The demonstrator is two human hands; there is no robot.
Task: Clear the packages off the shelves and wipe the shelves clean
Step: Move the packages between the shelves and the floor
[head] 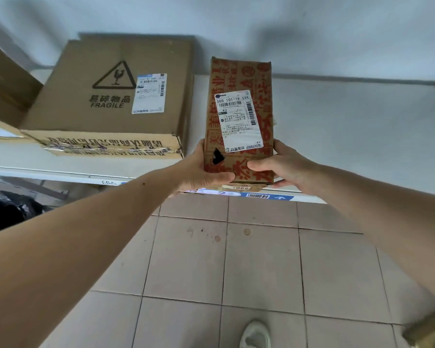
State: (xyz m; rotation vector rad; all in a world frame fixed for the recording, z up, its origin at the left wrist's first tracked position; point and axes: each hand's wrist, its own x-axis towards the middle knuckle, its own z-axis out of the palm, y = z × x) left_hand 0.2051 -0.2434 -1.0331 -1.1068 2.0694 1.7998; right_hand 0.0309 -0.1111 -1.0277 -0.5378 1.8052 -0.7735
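A narrow brown carton with red printing and a white shipping label [239, 79] is at the front edge of the white shelf [349, 136]. My left hand [204, 169] grips its lower left side, thumb across the front. My right hand [284, 167] grips its lower right side, thumb on the front face. A large flat carton marked FRAGILE [111, 96] lies on the shelf to the left, apart from the narrow one.
More cartons [5, 91] sit at the far left of the shelf. The shelf's front rail carries a blue barcode strip [261, 196]. Dark bags [8, 209] lie under the shelf at left. Tiled floor [261, 259] below, my shoe [255, 335], a brown box corner [430, 330] bottom right.
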